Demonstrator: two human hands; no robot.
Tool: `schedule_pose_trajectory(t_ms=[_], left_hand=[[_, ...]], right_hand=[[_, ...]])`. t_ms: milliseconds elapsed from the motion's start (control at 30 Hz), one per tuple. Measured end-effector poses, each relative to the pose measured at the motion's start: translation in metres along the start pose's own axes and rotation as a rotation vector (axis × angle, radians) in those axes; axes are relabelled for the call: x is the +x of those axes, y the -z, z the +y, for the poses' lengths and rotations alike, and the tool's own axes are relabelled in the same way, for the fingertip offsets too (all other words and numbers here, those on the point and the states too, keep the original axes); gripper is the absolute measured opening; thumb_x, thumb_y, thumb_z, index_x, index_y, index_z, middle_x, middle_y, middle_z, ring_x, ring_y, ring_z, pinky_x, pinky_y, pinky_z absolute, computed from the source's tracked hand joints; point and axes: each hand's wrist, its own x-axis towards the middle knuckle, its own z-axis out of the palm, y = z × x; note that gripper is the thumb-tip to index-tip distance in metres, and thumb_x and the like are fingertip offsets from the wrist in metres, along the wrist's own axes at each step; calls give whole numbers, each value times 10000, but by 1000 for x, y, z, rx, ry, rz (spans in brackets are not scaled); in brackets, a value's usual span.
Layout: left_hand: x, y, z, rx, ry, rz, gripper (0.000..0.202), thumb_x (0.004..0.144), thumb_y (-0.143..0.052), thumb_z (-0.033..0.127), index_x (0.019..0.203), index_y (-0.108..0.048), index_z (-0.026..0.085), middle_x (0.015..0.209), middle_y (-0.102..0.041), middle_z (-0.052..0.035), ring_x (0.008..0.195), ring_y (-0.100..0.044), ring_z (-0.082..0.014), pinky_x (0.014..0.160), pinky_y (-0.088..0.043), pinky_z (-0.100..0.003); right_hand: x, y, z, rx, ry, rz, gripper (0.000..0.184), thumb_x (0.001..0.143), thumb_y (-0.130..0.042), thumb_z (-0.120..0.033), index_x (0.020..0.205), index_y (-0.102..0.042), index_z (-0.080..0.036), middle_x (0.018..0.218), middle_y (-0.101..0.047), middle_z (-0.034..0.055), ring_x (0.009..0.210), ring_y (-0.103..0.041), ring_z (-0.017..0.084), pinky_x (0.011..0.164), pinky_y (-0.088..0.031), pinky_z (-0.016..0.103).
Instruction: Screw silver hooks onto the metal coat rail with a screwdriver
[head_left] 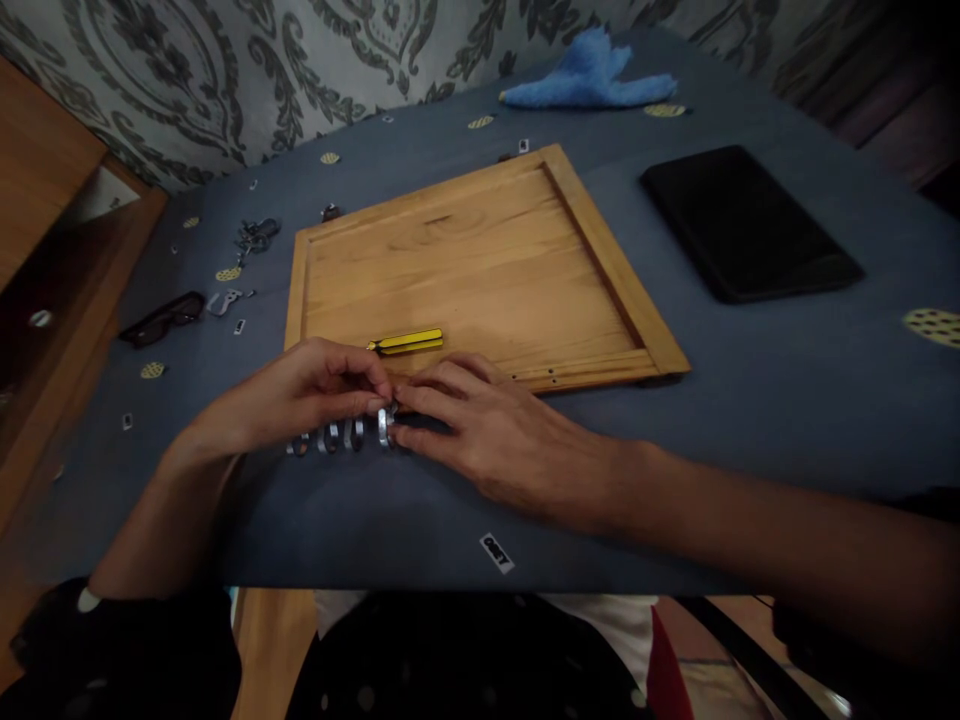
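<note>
Both of my hands meet over a short row of small silver metal rings [334, 437] standing on the blue cloth, just in front of a wooden tray. My left hand [300, 395] curls over the row, its fingertips pinched at the rightmost ring [385, 427]. From the right, my right hand [480, 425] touches that same ring with its fingertips, fingers close together. A yellow and black screwdriver [407, 342] lies on the tray [600, 245] just beyond my fingers.
A black tablet [746, 220] lies to the right of the tray. A blue plush toy [589, 80] sits at the far edge. Dark glasses [161, 318], keys [257, 236] and small metal bits lie at the left. A wooden cabinet [45, 250] stands beside the table.
</note>
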Motion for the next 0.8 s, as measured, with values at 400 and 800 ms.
schedule_pose_trajectory(t_ms=[400, 800], left_hand=[[5, 3, -1, 29, 0, -12, 223, 880, -696, 353, 830, -704, 136, 716, -674, -10, 635, -576, -81, 576, -454, -157], [5, 1, -3, -2, 9, 25, 253, 876, -702, 381, 829, -678, 133, 695, -649, -5, 611, -553, -75, 545, -425, -157]], right_hand=[[1, 1, 2, 19, 12, -1, 286, 1031, -462, -184, 1217, -676, -154, 1235, -663, 120, 1158, -515, 277, 1019, -438, 493], [1, -1, 5, 3, 19, 8, 248, 1033, -490, -205, 1177, -692, -190, 1229, -677, 103, 1150, -531, 270, 986, -429, 474]])
